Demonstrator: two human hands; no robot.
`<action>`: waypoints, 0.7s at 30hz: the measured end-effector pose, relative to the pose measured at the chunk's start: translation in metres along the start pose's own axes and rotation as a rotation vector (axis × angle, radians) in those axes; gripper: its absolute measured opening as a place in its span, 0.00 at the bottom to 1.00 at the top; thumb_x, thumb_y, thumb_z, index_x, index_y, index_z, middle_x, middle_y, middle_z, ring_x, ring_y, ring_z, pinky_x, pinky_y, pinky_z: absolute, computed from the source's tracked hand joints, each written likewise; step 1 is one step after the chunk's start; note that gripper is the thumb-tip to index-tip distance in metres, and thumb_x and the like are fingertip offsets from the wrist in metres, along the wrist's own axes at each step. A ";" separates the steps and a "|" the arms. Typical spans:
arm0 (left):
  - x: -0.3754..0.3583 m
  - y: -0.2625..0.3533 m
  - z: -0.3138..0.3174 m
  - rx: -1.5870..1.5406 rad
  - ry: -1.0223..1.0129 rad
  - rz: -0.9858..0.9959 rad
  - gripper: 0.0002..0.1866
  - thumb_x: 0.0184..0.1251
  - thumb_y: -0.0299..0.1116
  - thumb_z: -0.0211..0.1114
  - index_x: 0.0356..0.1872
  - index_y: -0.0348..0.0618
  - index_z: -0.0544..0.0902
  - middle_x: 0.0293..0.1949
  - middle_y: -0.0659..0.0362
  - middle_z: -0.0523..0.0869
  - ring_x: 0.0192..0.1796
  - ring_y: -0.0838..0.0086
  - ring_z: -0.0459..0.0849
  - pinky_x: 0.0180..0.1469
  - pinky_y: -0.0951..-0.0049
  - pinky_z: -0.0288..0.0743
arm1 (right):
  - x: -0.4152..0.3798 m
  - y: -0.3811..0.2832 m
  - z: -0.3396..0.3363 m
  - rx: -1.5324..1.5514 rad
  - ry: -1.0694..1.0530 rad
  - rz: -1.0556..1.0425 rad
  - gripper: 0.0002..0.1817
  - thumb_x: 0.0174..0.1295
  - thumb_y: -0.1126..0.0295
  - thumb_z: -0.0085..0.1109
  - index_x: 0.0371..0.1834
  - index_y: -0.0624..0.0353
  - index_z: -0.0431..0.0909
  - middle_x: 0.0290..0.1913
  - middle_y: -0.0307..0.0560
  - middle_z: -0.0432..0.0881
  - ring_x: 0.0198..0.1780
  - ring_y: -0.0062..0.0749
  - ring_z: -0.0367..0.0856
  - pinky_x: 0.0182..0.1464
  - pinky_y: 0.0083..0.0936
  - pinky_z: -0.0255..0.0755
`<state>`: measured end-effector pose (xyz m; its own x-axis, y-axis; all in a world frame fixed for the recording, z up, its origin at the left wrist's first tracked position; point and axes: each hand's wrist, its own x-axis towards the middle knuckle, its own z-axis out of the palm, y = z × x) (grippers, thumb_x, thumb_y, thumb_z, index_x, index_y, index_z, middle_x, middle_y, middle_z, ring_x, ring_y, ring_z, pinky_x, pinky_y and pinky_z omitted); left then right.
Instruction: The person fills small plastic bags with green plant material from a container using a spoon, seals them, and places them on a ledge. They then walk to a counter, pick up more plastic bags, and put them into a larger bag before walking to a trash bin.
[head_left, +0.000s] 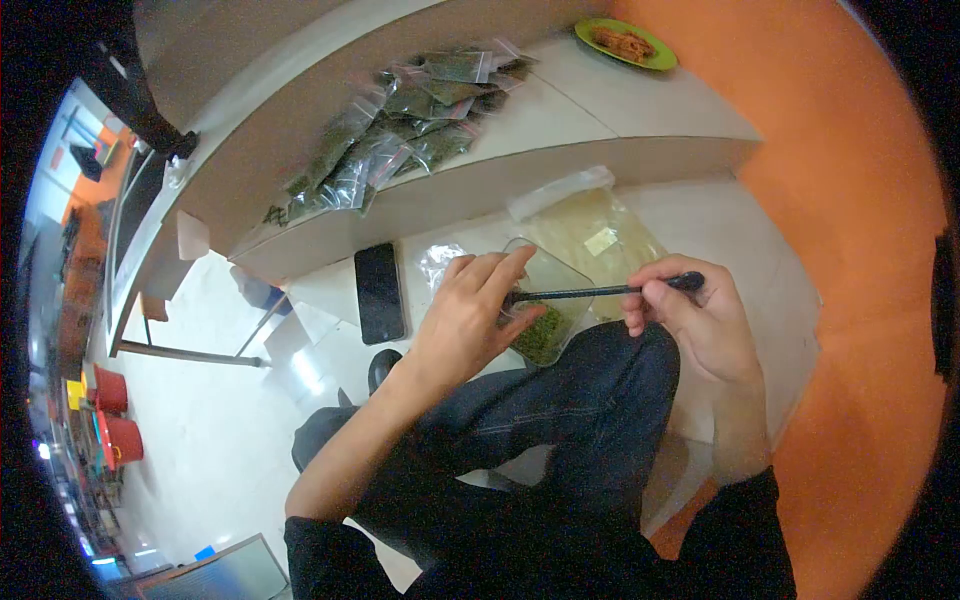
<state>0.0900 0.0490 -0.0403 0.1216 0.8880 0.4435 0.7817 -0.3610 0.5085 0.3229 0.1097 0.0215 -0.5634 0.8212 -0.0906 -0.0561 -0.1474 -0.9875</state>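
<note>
A slim black stick (580,293) with a wider rounded end runs level between my hands. My right hand (700,320) grips it near the wide end, thumb and fingers pressed together. Around the other end curl the thumb and fingers of my left hand (465,320), which partly hide that tip. Just below lies a clear plastic container (575,305) with chopped green dried leaves (541,338) inside, partly covered by my left hand. Crumpled clear plastic (440,264) sits behind my left fingers. A large clear bag (590,235) with a pale label is spread beyond the stick.
Several zip bags of green leaves (410,120) are heaped on the raised ledge (570,105). A green plate (660,60) of brownish food stands farther right. The black phone (379,293) lies left of my hands. Red buckets (120,438) stand at far left.
</note>
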 end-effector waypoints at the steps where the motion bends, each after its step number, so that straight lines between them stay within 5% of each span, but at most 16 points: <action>1: 0.000 0.000 -0.001 -0.019 0.004 -0.008 0.33 0.49 0.33 0.73 0.59 0.44 0.71 0.40 0.54 0.81 0.44 0.60 0.78 0.49 0.65 0.73 | -0.001 -0.003 0.001 -0.047 -0.018 -0.009 0.06 0.63 0.76 0.54 0.37 0.70 0.76 0.34 0.51 0.79 0.33 0.33 0.79 0.37 0.27 0.75; 4: 0.000 0.001 -0.003 -0.084 0.017 -0.021 0.33 0.48 0.32 0.74 0.59 0.44 0.72 0.40 0.54 0.81 0.43 0.61 0.79 0.47 0.66 0.74 | -0.003 -0.007 0.004 -0.130 -0.050 -0.080 0.05 0.60 0.77 0.57 0.35 0.68 0.79 0.32 0.47 0.82 0.33 0.26 0.80 0.39 0.21 0.75; 21: 0.004 -0.001 -0.024 -0.425 0.044 -0.196 0.37 0.46 0.25 0.74 0.61 0.43 0.68 0.39 0.56 0.83 0.42 0.72 0.83 0.48 0.73 0.74 | -0.009 -0.014 0.002 -0.067 -0.045 -0.344 0.05 0.56 0.78 0.53 0.33 0.68 0.76 0.34 0.51 0.76 0.33 0.30 0.76 0.38 0.25 0.72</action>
<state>0.0752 0.0460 -0.0210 -0.0367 0.9413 0.3356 0.4668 -0.2808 0.8386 0.3277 0.1034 0.0367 -0.5564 0.7913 0.2536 -0.1958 0.1717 -0.9655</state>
